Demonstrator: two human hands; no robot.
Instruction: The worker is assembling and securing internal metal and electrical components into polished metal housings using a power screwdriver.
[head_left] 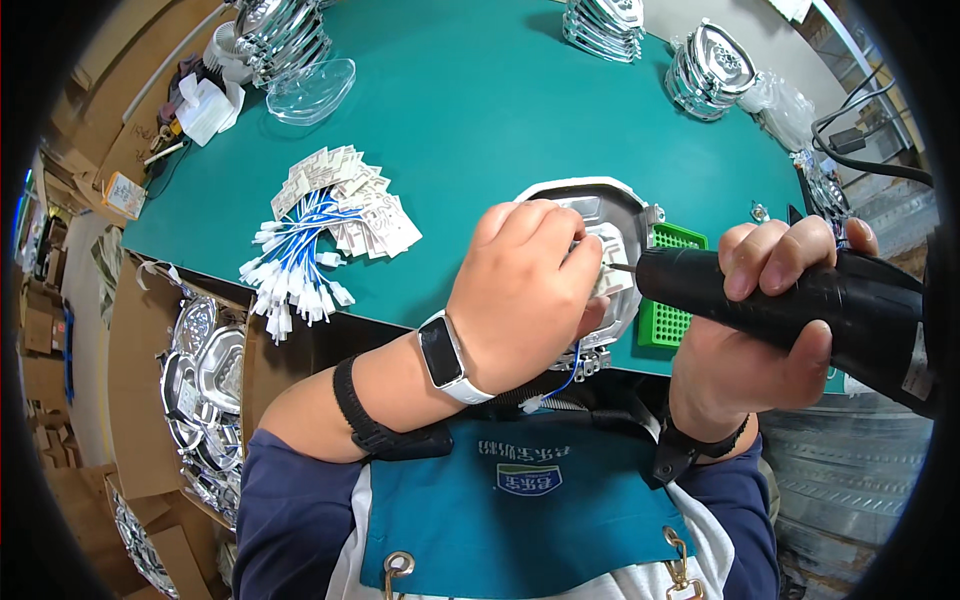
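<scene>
My left hand [525, 285] is closed, fingers and thumb around a small white circuit board [608, 262] set in a shiny chrome lamp housing [634, 205]. Its fingers cover part of the board and the housing. A blue wire [574, 368] with a white plug hangs from the housing's near side. My right hand [728, 365] grips a black electric screwdriver [700, 280], held almost level. The thin bit points left, its tip at the right side of the board; whether it touches a screw I cannot tell.
A green perforated tray [665, 322] stands right of the housing. White boards with blue wires [350, 200] lie fanned out at the left. Stacked chrome housings [710, 65] and a clear lens [312, 92] sit farther back. A cardboard box [140, 370] of chrome parts stands left, below the table edge.
</scene>
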